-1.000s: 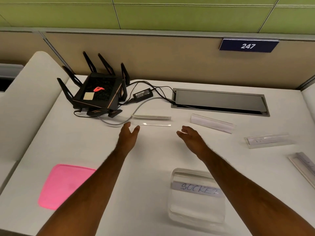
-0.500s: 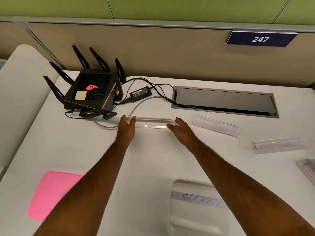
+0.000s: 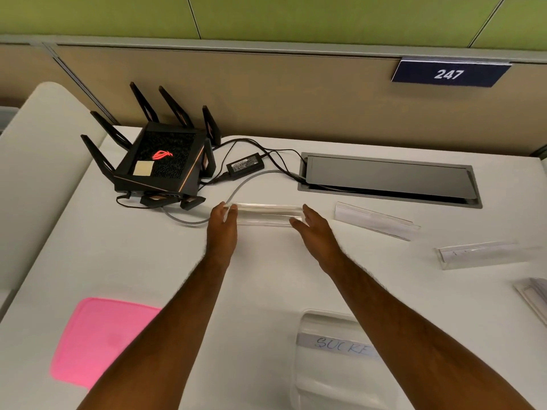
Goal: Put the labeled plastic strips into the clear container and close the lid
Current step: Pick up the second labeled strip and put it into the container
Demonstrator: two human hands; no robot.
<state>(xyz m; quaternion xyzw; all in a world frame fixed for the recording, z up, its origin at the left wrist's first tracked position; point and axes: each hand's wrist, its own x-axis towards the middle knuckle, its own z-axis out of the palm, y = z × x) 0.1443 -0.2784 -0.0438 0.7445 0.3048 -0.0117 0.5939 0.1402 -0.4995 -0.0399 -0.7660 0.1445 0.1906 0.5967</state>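
Note:
A clear plastic strip [image 3: 268, 213] lies on the white desk in front of the router. My left hand [image 3: 222, 224] pinches its left end between thumb and fingers. My right hand [image 3: 313, 227] cups its right end, fingers around it. Two more strips with paper labels lie to the right, one [image 3: 374, 220] nearer and another [image 3: 479, 253] further out. A further strip [image 3: 532, 294] shows at the right edge. The clear container [image 3: 334, 362], with a handwritten tape label, stands open near the front, partly behind my right forearm. Its pink lid [image 3: 100, 335] lies flat at the front left.
A black router [image 3: 161, 162] with upright antennas stands at the back left, with a power brick [image 3: 245, 165] and cables beside it; a grey cable [image 3: 189, 220] loops close to my left hand. A grey cable hatch [image 3: 387, 180] is set in the desk. A partition wall runs behind.
Both hands have reached forward from open air to the ends of the clear strip and closed on it. The camera has shifted a little closer.

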